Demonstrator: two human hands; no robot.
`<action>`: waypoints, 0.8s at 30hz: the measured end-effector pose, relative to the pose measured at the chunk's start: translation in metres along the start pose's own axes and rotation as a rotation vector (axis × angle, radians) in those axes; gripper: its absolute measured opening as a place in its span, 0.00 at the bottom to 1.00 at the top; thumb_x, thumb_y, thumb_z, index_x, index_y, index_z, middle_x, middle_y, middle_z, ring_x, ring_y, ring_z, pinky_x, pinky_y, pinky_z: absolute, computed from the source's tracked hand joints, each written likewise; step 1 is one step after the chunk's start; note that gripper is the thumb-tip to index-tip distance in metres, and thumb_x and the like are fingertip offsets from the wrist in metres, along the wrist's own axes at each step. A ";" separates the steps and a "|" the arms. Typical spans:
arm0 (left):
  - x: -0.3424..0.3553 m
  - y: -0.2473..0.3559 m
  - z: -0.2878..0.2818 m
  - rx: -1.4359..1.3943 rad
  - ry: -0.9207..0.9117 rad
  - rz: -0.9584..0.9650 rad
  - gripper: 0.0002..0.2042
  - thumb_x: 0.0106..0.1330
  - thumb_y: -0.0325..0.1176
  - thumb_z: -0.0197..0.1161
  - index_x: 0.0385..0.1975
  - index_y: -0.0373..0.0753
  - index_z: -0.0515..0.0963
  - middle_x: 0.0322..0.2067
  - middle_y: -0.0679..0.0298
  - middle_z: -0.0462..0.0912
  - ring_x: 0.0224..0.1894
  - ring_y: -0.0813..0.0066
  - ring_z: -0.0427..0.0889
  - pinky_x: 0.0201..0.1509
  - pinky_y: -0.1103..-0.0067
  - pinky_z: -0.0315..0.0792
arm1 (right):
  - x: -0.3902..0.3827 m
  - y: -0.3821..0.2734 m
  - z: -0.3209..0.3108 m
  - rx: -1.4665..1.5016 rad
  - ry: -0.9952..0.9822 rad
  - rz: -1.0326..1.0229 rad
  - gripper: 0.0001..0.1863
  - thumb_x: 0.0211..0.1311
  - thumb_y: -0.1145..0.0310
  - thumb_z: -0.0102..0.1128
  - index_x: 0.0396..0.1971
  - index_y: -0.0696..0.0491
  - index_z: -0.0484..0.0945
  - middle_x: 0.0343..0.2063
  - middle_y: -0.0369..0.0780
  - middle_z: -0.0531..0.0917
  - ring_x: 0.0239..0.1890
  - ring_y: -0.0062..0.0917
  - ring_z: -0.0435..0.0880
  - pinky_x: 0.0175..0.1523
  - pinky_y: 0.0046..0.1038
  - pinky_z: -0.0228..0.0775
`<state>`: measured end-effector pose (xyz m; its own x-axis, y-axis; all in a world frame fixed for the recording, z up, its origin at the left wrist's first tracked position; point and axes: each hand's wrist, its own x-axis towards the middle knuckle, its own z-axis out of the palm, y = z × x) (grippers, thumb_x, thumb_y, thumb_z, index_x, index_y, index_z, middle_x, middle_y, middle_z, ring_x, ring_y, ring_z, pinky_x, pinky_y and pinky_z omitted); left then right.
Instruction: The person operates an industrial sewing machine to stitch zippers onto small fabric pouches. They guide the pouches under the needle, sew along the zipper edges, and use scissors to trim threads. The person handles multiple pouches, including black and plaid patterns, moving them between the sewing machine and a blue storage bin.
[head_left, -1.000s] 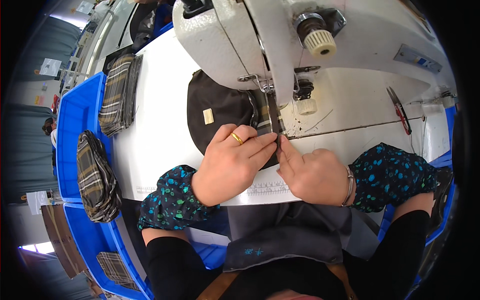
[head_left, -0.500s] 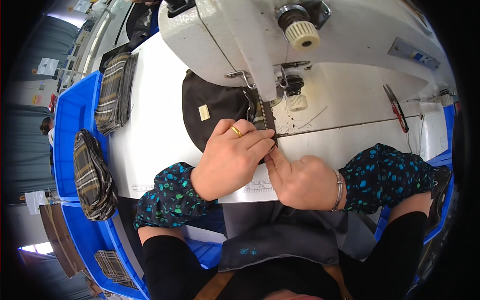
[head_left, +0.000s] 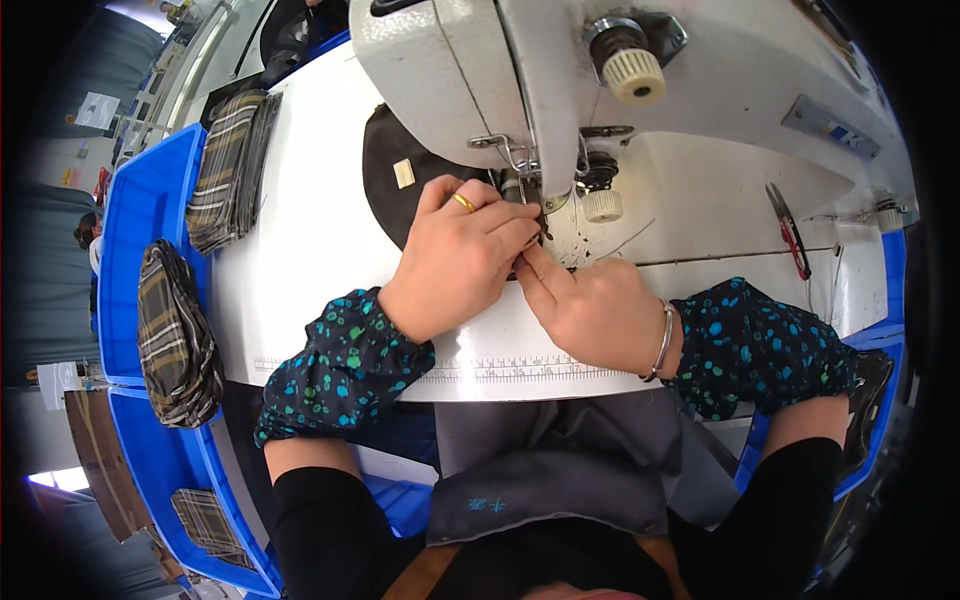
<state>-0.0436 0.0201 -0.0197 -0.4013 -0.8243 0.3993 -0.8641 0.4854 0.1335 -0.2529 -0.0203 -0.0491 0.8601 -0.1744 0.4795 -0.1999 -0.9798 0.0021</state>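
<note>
A dark brown fabric piece (head_left: 395, 205) with a rounded outer edge and a small cream label (head_left: 404, 174) lies flat on the sewing table. Its right side, where bits of a metal zipper (head_left: 521, 192) show, runs under the head of a white sewing machine (head_left: 440, 75). My left hand (head_left: 455, 255), wearing a gold ring, presses this side down with bent fingers held together, close in front of the presser foot (head_left: 520, 165). Touching those fingertips, my right hand (head_left: 600, 315) pinches the near corner of the fabric between thumb and forefinger. Both hands cover that corner.
Red-handled scissors (head_left: 789, 230) lie on the table at the right. Plaid fabric pieces (head_left: 232, 170) are stacked at the left edge, and another plaid bundle (head_left: 178, 335) rests on the rim of a blue bin (head_left: 150, 215). A printed ruler (head_left: 500, 370) runs along the front edge.
Both hands and the fabric have moved away from me, further under the machine head. More of the table ruler shows in front of my hands. The whole view has shifted slightly.
</note>
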 end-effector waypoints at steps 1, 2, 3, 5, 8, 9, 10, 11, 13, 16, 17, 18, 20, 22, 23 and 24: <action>0.002 -0.003 0.001 0.008 0.016 0.004 0.13 0.51 0.28 0.70 0.38 0.41 0.87 0.47 0.70 0.90 0.48 0.69 0.81 0.61 0.66 0.68 | 0.001 0.003 0.000 -0.004 -0.005 0.003 0.20 0.54 0.70 0.62 0.44 0.67 0.85 0.46 0.60 0.87 0.15 0.24 0.82 0.20 0.27 0.75; 0.003 -0.005 0.001 0.021 -0.002 -0.010 0.13 0.51 0.28 0.70 0.39 0.40 0.87 0.47 0.70 0.90 0.49 0.69 0.81 0.62 0.66 0.68 | 0.003 0.005 0.001 -0.008 -0.009 0.006 0.20 0.54 0.70 0.62 0.45 0.67 0.85 0.47 0.60 0.87 0.16 0.24 0.83 0.20 0.27 0.75; 0.003 -0.007 0.002 0.025 -0.001 -0.016 0.13 0.52 0.29 0.70 0.39 0.41 0.87 0.47 0.70 0.89 0.49 0.69 0.81 0.62 0.65 0.68 | 0.004 0.007 0.001 -0.010 -0.012 0.010 0.21 0.55 0.70 0.62 0.45 0.67 0.85 0.47 0.60 0.87 0.17 0.24 0.83 0.20 0.27 0.75; 0.003 -0.009 0.004 0.034 0.001 -0.028 0.13 0.52 0.29 0.70 0.39 0.42 0.87 0.46 0.71 0.88 0.50 0.69 0.81 0.63 0.63 0.67 | 0.005 0.009 0.001 0.004 -0.017 0.016 0.21 0.55 0.70 0.62 0.46 0.67 0.85 0.48 0.60 0.86 0.17 0.25 0.84 0.21 0.27 0.75; 0.001 0.005 0.001 0.193 0.077 -0.068 0.13 0.54 0.31 0.70 0.41 0.44 0.88 0.44 0.72 0.85 0.50 0.69 0.80 0.66 0.58 0.67 | 0.005 0.010 0.001 0.007 -0.025 0.018 0.21 0.56 0.70 0.61 0.47 0.67 0.85 0.49 0.60 0.86 0.18 0.25 0.85 0.22 0.27 0.76; -0.003 0.007 0.001 0.222 0.098 -0.065 0.13 0.54 0.32 0.69 0.41 0.45 0.88 0.44 0.72 0.84 0.50 0.69 0.80 0.67 0.56 0.67 | 0.005 0.009 0.000 0.004 -0.030 0.020 0.21 0.56 0.70 0.61 0.47 0.67 0.85 0.49 0.60 0.86 0.19 0.25 0.85 0.22 0.27 0.77; -0.007 0.010 0.000 0.251 0.119 -0.061 0.13 0.55 0.33 0.69 0.41 0.45 0.88 0.43 0.72 0.83 0.50 0.69 0.80 0.67 0.55 0.67 | 0.005 0.010 -0.001 -0.005 -0.032 0.010 0.21 0.56 0.70 0.61 0.47 0.67 0.85 0.49 0.60 0.86 0.18 0.25 0.85 0.22 0.27 0.77; -0.010 0.011 -0.001 0.280 0.140 -0.057 0.13 0.55 0.34 0.69 0.41 0.46 0.89 0.42 0.72 0.82 0.50 0.69 0.80 0.67 0.53 0.67 | 0.005 0.010 -0.003 -0.015 -0.035 0.001 0.20 0.56 0.70 0.61 0.46 0.67 0.85 0.48 0.60 0.86 0.18 0.25 0.85 0.22 0.27 0.77; -0.015 0.011 0.000 0.256 0.136 -0.030 0.13 0.55 0.34 0.68 0.41 0.44 0.89 0.41 0.72 0.82 0.50 0.70 0.80 0.67 0.53 0.69 | 0.004 0.008 -0.004 -0.015 -0.029 -0.017 0.19 0.56 0.70 0.61 0.45 0.66 0.85 0.48 0.60 0.87 0.17 0.25 0.84 0.22 0.27 0.77; -0.014 0.012 -0.001 0.191 0.095 -0.023 0.15 0.52 0.31 0.69 0.41 0.43 0.89 0.40 0.71 0.83 0.49 0.68 0.80 0.62 0.58 0.72 | 0.000 0.005 -0.004 0.022 0.000 -0.036 0.18 0.56 0.70 0.62 0.44 0.65 0.85 0.47 0.59 0.87 0.17 0.25 0.84 0.22 0.27 0.77; -0.011 0.013 -0.003 0.164 0.082 -0.037 0.16 0.49 0.28 0.70 0.41 0.43 0.89 0.40 0.71 0.84 0.47 0.66 0.81 0.59 0.62 0.74 | 0.001 0.005 -0.003 0.036 0.011 -0.039 0.18 0.56 0.70 0.62 0.43 0.65 0.86 0.47 0.59 0.87 0.16 0.25 0.83 0.22 0.27 0.77; -0.009 0.013 -0.003 0.133 0.070 -0.048 0.18 0.46 0.26 0.71 0.41 0.43 0.89 0.39 0.71 0.85 0.46 0.65 0.81 0.55 0.67 0.75 | 0.000 0.005 -0.002 0.047 0.018 -0.038 0.17 0.56 0.70 0.62 0.43 0.64 0.86 0.47 0.59 0.87 0.16 0.25 0.83 0.22 0.27 0.77; -0.009 0.011 -0.001 0.076 0.082 -0.071 0.19 0.47 0.24 0.70 0.42 0.43 0.89 0.41 0.69 0.86 0.46 0.64 0.82 0.54 0.68 0.77 | 0.000 0.005 -0.001 0.040 0.024 -0.043 0.17 0.56 0.70 0.63 0.43 0.64 0.86 0.47 0.59 0.87 0.16 0.25 0.84 0.22 0.27 0.77; -0.008 0.010 0.002 0.036 0.088 -0.088 0.19 0.47 0.23 0.70 0.43 0.42 0.89 0.43 0.68 0.87 0.46 0.63 0.82 0.53 0.69 0.79 | -0.001 0.006 0.000 0.039 0.022 -0.043 0.17 0.56 0.70 0.63 0.43 0.64 0.86 0.47 0.59 0.87 0.17 0.25 0.84 0.22 0.27 0.77; -0.008 0.009 0.004 0.027 0.088 -0.095 0.19 0.47 0.22 0.70 0.43 0.41 0.89 0.43 0.67 0.88 0.46 0.63 0.83 0.53 0.70 0.79 | -0.002 0.006 0.001 0.042 0.018 -0.043 0.17 0.56 0.70 0.63 0.42 0.64 0.86 0.46 0.59 0.87 0.17 0.25 0.84 0.22 0.27 0.77; -0.009 0.008 0.004 0.022 0.087 -0.104 0.20 0.47 0.21 0.69 0.43 0.41 0.88 0.44 0.67 0.88 0.46 0.62 0.83 0.53 0.71 0.80 | -0.001 0.007 0.001 0.048 0.017 -0.046 0.17 0.56 0.70 0.63 0.42 0.64 0.86 0.46 0.59 0.87 0.17 0.25 0.84 0.22 0.27 0.77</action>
<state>-0.0486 0.0301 -0.0257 -0.2819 -0.8413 0.4613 -0.9067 0.3908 0.1585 -0.2550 -0.0266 -0.0502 0.8594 -0.1276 0.4951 -0.1373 -0.9904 -0.0170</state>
